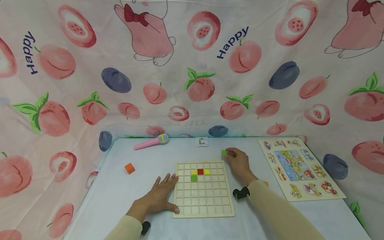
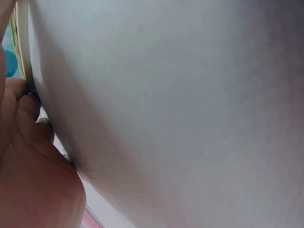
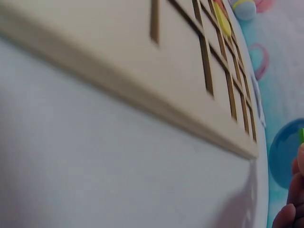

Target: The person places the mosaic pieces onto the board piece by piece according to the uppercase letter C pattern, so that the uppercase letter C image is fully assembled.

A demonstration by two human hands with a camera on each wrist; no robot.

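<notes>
Head view, centre of frame. My right hand (image 1: 237, 160) pinches a small green block (image 1: 224, 152) at its fingertips, just above and to the right of the upper right corner of the wooden grid board (image 1: 204, 206); whether the block is clear of the white table (image 1: 114, 196) I cannot tell. My left hand (image 1: 163, 193) lies flat, fingers straight and spread, at the board's left edge in the lower middle of the frame, touching the rim and holding nothing.

On the board, a red piece (image 1: 200, 171) sits between two yellow pieces (image 1: 194, 172), with a green square (image 1: 194, 178) in the row below. I judge the step to be carrying the block to a cell: keep the pinch on its sides, bring it level over the chosen cell, and lower it squarely while the flat hand steadies the board.

An orange cube (image 1: 129, 168) lies at left, well apart; a pattern card (image 1: 201, 141) sits above the board.
</notes>
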